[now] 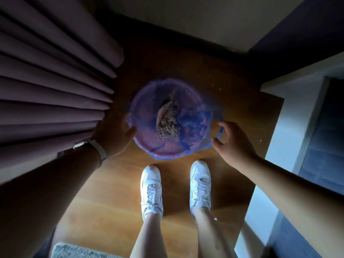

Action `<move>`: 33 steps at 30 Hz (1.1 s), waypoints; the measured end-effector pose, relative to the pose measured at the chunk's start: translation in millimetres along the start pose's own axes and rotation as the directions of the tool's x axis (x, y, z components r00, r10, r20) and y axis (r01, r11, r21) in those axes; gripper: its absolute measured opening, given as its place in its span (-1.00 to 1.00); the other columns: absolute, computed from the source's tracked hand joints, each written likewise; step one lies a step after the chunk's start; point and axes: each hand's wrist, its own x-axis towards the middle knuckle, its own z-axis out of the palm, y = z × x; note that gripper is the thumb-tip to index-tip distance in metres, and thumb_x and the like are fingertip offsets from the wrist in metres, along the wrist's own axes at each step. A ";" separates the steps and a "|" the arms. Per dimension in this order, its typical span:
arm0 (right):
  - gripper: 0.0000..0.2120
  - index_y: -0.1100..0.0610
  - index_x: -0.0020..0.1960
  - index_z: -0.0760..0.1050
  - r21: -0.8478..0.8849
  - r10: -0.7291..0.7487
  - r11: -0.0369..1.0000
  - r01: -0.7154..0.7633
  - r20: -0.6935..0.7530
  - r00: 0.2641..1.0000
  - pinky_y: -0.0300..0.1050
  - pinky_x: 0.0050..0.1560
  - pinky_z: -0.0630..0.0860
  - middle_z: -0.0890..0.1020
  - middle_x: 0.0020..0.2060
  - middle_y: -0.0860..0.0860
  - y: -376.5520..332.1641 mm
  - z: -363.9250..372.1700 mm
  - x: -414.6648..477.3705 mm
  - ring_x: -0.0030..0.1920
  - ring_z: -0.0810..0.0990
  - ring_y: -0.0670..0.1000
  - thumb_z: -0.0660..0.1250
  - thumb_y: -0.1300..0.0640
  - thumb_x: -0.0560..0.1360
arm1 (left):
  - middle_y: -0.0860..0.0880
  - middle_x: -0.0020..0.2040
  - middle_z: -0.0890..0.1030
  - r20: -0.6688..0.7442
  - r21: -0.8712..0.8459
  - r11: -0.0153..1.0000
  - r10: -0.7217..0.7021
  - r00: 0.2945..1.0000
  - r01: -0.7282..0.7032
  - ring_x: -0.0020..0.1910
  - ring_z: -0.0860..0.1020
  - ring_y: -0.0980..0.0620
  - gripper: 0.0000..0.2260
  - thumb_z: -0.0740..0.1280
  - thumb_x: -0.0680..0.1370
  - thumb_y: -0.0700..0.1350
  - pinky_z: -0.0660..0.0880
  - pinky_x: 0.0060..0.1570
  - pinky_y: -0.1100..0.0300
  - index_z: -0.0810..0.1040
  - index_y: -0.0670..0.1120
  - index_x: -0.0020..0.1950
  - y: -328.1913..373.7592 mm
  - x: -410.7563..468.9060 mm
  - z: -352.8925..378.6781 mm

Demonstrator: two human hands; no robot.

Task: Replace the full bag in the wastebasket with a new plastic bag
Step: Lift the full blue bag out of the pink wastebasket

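Observation:
A round pink wastebasket [163, 152] stands on the wooden floor just ahead of my feet. A translucent blue plastic bag [193, 116] lines it and folds over the rim. Crumpled brownish trash [167, 123] lies inside the bag. My left hand [113, 135], with a watch on the wrist, is at the basket's left rim, fingers loosely spread, touching or almost touching the bag edge. To the right of the rim is my right hand [232, 140], with its fingers and thumb bent towards a blue bag handle [221, 132] and a small gap left between them.
Pleated dark curtains [52, 81] hang close on the left. A white cabinet or wall edge [279, 142] stands on the right. My white sneakers [151, 189] are right behind the basket. A grey rug corner [74, 251] lies at the bottom left. Small crumbs dot the floor.

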 end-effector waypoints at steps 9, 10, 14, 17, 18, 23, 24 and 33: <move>-0.44 0.19 0.33 0.37 0.068 0.215 0.975 -0.210 -0.068 0.974 -0.11 -0.02 0.39 0.50 0.20 0.17 36.2 56.0 38.0 0.11 0.52 0.16 0.44 0.05 0.41 | -0.34 0.15 0.57 -0.005 -0.213 0.953 -0.220 0.976 0.213 0.11 0.54 -0.32 -0.67 0.26 0.55 -0.15 0.45 0.12 -0.15 0.44 -0.26 0.27 -52.6 26.1 53.9; -0.47 0.19 0.29 0.38 0.092 0.237 0.969 -0.231 -0.064 0.969 -0.14 -0.09 0.36 0.53 0.12 0.15 36.9 60.0 40.7 0.02 0.54 0.14 0.45 0.03 0.41 | -0.32 0.18 0.56 0.020 -0.286 0.928 -0.244 0.970 0.240 0.14 0.54 -0.29 -0.68 0.27 0.55 -0.18 0.44 0.16 -0.14 0.43 -0.26 0.28 -53.8 30.9 58.6; -0.72 0.05 0.09 0.42 0.225 0.348 0.916 -0.332 -0.034 0.937 -0.15 -0.29 0.37 0.58 -0.16 -0.02 38.0 71.3 50.5 -0.21 0.55 0.04 0.40 0.09 0.43 | -0.35 -0.01 0.61 0.198 -0.550 0.730 -0.357 0.913 0.405 0.01 0.58 -0.33 -0.82 0.21 0.47 -0.35 0.50 0.06 -0.25 0.55 -0.31 0.02 -57.7 44.1 71.8; -0.96 0.07 -0.11 0.46 0.271 0.370 0.903 -0.333 -0.095 0.924 -0.11 -0.29 0.40 0.57 -0.28 -0.02 36.1 73.6 54.3 -0.29 0.51 0.05 0.32 0.13 0.47 | -0.38 -0.12 0.60 0.185 -0.583 0.691 -0.400 0.898 0.428 -0.10 0.61 -0.29 -0.86 0.20 0.47 -0.37 0.54 0.00 -0.24 0.55 -0.30 -0.12 -56.1 44.2 72.8; -0.92 0.07 -0.18 0.46 0.282 0.362 0.904 -0.322 -0.104 0.926 -0.12 -0.36 0.37 0.54 -0.34 -0.03 34.3 73.1 53.4 -0.34 0.49 0.04 0.29 0.12 0.49 | -0.38 -0.12 0.60 0.171 -0.597 0.688 -0.395 0.903 0.413 -0.12 0.60 -0.24 -0.85 0.21 0.48 -0.37 0.55 0.00 -0.20 0.56 -0.24 -0.11 -53.8 43.2 71.5; -0.85 0.05 -0.23 0.36 0.320 0.299 0.915 -0.245 -0.131 0.945 -0.19 -0.45 0.30 0.44 -0.41 -0.06 20.5 62.2 37.3 -0.44 0.39 -0.11 0.24 0.17 0.51 | -0.22 -0.20 0.58 0.009 -0.491 0.780 -0.440 0.898 0.387 -0.18 0.52 -0.13 -0.89 0.23 0.55 -0.24 0.37 -0.19 0.06 0.48 -0.16 -0.18 -46.8 36.3 61.1; -0.83 0.04 -0.25 0.35 0.326 0.288 0.917 -0.230 -0.145 0.947 -0.26 -0.47 0.29 0.44 -0.42 -0.06 16.0 59.2 32.5 -0.46 0.38 -0.14 0.24 0.18 0.51 | -0.22 -0.23 0.56 -0.033 -0.458 0.802 -0.446 0.894 0.383 -0.20 0.49 -0.10 -0.85 0.22 0.56 -0.21 0.29 -0.23 0.11 0.45 -0.14 -0.22 -44.2 33.0 57.5; -0.75 0.04 -0.29 0.33 0.333 0.174 0.934 -0.128 -0.111 0.979 -0.35 -0.46 0.32 0.50 -0.44 -0.06 -16.6 27.9 -14.1 -0.44 0.46 -0.24 0.29 0.14 0.53 | 0.02 -0.30 0.43 -0.232 -0.414 0.897 -0.266 0.936 0.152 -0.33 0.39 0.04 -0.87 0.25 0.55 -0.10 0.19 -0.30 0.28 0.50 -0.14 -0.12 -9.0 -7.2 21.8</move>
